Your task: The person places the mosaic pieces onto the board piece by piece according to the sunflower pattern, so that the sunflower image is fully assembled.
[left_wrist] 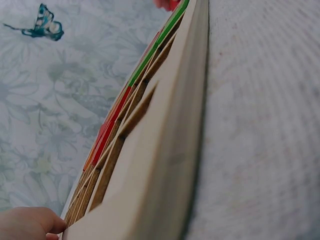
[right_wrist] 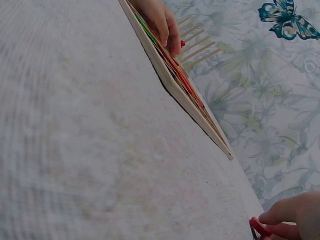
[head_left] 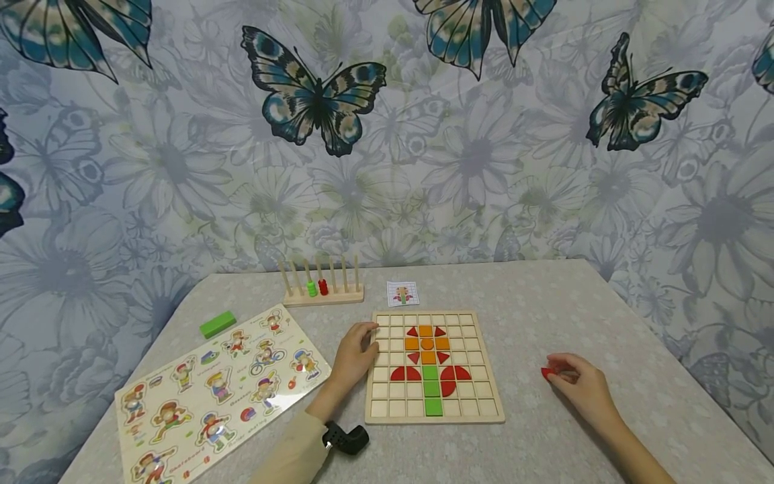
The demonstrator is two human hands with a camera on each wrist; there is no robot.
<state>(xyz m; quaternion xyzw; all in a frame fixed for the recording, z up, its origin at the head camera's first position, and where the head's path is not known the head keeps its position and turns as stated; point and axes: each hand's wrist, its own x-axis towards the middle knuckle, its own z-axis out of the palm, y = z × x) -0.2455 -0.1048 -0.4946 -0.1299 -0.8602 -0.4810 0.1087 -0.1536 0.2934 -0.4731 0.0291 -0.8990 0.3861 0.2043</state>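
Observation:
A wooden grid board [head_left: 387, 407] lies on the table, holding flat orange squares [head_left: 426, 331], red triangles and quarter-circles [head_left: 461, 372], and a column of green squares [head_left: 431, 388]. At its left edge, my left hand [head_left: 353, 356] touches the rim with its fingertips; the fingers [left_wrist: 35, 220] also show at the rim in the left wrist view. To the right of the board, my right hand [head_left: 577, 383] pinches a small red piece [head_left: 547, 372] between thumb and fingers. In the right wrist view the red piece [right_wrist: 257, 227] is partly covered by the fingers.
Left of the board lies a picture puzzle board [head_left: 236, 366] with a green block [head_left: 218, 325] beyond it. A peg stand [head_left: 326, 298] with green and red beads stands at the back. Behind the grid board lies a small pattern card [head_left: 402, 294].

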